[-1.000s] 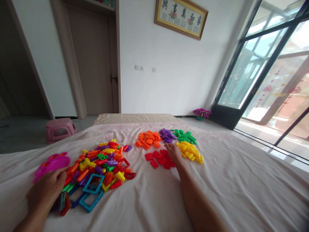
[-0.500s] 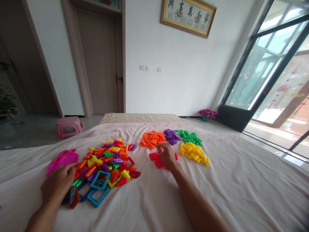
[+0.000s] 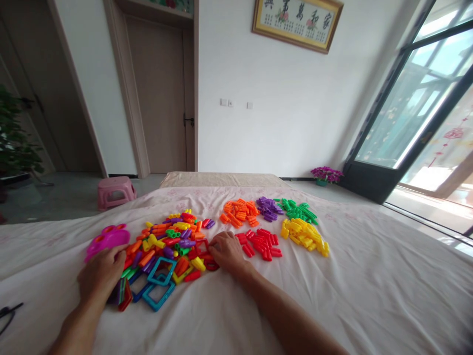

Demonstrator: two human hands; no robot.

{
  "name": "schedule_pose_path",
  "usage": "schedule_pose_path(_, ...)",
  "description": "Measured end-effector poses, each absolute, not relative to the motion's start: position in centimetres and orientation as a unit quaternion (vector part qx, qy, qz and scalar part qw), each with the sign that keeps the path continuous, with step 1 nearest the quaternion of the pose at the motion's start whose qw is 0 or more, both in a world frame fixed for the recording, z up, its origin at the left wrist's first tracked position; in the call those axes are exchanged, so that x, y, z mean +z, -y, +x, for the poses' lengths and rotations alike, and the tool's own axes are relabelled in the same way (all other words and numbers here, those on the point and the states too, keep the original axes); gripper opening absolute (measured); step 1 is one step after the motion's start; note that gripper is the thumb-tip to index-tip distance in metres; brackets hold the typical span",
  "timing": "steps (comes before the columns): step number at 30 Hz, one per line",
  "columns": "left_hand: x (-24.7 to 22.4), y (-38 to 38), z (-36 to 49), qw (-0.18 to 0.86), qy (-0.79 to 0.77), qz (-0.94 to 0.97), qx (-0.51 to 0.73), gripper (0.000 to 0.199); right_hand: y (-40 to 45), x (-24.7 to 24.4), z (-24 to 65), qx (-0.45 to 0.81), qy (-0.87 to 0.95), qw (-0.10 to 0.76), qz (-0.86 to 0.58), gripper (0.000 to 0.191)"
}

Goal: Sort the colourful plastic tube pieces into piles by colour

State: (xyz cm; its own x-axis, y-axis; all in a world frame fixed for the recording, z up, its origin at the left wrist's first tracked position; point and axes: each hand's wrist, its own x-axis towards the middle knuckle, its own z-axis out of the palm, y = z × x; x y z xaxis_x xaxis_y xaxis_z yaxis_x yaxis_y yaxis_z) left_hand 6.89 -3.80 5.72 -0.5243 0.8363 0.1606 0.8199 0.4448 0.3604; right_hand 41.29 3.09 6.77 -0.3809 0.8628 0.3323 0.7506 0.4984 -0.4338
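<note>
A mixed pile of colourful plastic toy pieces (image 3: 173, 241) lies on the cloth, with bullet-shaped pieces and flat frames together. My left hand (image 3: 101, 273) rests at the pile's left edge, below a pink tray (image 3: 111, 237). Its fingers are bent and their tips are hidden. My right hand (image 3: 228, 250) reaches over the pile's right edge, fingers apart and pointing down near a red frame (image 3: 201, 245); nothing shows in it. Just right of that hand is a group of red pieces (image 3: 263, 242). Blue square frames (image 3: 159, 296) lie at the pile's front.
Sorted groups stand farther right: orange pieces (image 3: 240, 212), purple pieces (image 3: 269, 209), green pieces (image 3: 299, 211) and yellow pieces (image 3: 305, 235). A wrinkled pale cloth (image 3: 332, 305) covers the surface. Beyond it are a pink stool (image 3: 116, 192) and a dark cable (image 3: 9, 311) at the left edge.
My right hand has moved left from over the red group to the mixed pile's right edge, uncovering the red pieces. My left hand stays by the pile. The view has shifted slightly.
</note>
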Motion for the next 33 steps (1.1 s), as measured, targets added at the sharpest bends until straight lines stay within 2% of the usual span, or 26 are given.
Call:
schedule_pose_path(8, 5.8, 3.8, 7.0, 0.023, -0.850, 0.487, 0.198, 0.051, -3.6, 6.7, 40.9, 0.113, 0.819, 0.268, -0.495, 0.026)
schedule_pose_path(16, 5.9, 3.9, 7.2, 0.019, -0.847, 0.485, 0.215, 0.052, -4.4, 7.3, 40.3, 0.093, 0.809, 0.259, -0.519, 0.016)
schedule_pose_path(20, 5.8, 3.7, 7.0, 0.011, -0.845, 0.489, 0.215, 0.051, -4.8, 6.8, 40.8, 0.091, 0.788, 0.311, -0.523, 0.018)
schedule_pose_path(25, 6.4, 4.4, 7.6, -0.001, -0.852, 0.477, 0.217, 0.049, -5.2, 5.6, 41.0, 0.227, 0.739, 0.422, -0.474, 0.015)
schedule_pose_path(30, 7.8, 4.9, 9.1, -0.104, -0.822, 0.481, 0.287, 0.051, -3.9, 5.3, 40.0, 0.359, 0.686, 0.491, -0.399, 0.012)
schedule_pose_path(31, 8.1, 4.8, 9.6, -0.096, -0.797, 0.500, 0.325, 0.051, -3.5, 5.3, 39.7, 0.381, 0.681, 0.493, -0.387, 0.013)
schedule_pose_path(33, 8.8, 4.4, 11.2, -0.015, -0.745, 0.537, 0.396, 0.050, -2.7, 5.4, 39.3, 0.408, 0.674, 0.492, -0.369, 0.014)
